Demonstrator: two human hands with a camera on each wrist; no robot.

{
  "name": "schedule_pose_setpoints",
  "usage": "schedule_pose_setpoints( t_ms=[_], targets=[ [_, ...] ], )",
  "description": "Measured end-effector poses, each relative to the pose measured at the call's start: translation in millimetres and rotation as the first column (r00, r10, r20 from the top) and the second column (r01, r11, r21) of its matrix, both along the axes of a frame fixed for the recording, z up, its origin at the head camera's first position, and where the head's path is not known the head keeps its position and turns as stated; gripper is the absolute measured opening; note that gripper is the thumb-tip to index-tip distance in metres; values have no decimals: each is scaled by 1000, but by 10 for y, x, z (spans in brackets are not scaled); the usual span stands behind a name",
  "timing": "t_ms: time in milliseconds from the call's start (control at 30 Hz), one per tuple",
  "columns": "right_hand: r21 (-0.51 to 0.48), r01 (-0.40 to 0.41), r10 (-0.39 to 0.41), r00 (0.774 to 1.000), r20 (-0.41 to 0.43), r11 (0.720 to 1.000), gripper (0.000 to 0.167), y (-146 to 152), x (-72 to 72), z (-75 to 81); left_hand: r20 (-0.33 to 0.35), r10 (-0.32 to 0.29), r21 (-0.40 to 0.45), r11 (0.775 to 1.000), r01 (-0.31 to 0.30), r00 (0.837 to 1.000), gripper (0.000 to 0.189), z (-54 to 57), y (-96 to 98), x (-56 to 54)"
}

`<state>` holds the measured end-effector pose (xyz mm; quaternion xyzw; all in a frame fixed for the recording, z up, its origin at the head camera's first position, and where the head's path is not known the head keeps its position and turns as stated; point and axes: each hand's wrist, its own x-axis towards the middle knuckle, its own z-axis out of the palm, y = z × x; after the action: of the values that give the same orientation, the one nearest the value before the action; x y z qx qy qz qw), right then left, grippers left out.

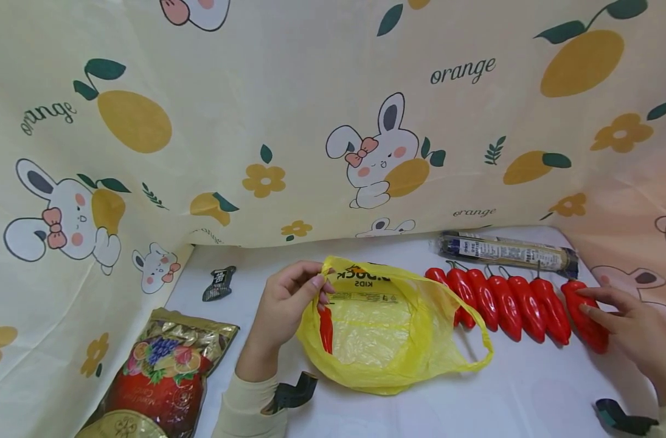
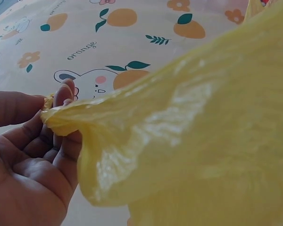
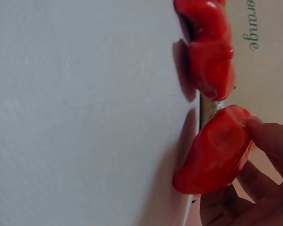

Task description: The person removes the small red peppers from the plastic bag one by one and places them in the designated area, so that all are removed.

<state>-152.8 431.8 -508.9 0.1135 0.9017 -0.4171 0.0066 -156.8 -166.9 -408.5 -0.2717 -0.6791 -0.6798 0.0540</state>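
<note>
My left hand (image 1: 294,298) pinches the left rim of a yellow plastic bag (image 1: 447,340) between thumb and fingers, and its mouth gapes wide. Inside the bag, by that hand, part of a red chili pepper (image 1: 325,330) shows. In the left wrist view the bag's film (image 2: 188,136) stretches away from the fingers. To the right of the bag lies a row of several glossy red chili peppers (image 1: 505,307). At the row's right end my right hand (image 1: 631,319) grips one pepper (image 1: 587,319); in the right wrist view this pepper (image 3: 217,150) is tilted, with thumb and fingers round its side.
Behind the peppers lies a long dark wrapped package (image 1: 508,252) with a printed label. A small black packet (image 1: 219,283) is at the back left. In front of it lies a red and gold fruit-print pouch (image 1: 163,377). A rabbit-and-orange patterned sheet (image 1: 300,121) walls the white table.
</note>
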Motion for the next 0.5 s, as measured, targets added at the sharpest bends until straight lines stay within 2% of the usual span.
schedule_pose_setpoints(
  t_ms=[233, 500],
  targets=[
    [67, -84, 85, 996, -17, 994, 55, 54, -70, -93, 4, -2, -2, 1000, 2, 1000, 16, 11, 17, -3],
    [88, -93, 96, 995, -23, 992, 51, -18, -133, -91, 13, 2, -3, 1000, -2, 1000, 16, 15, 19, 9]
  ],
)
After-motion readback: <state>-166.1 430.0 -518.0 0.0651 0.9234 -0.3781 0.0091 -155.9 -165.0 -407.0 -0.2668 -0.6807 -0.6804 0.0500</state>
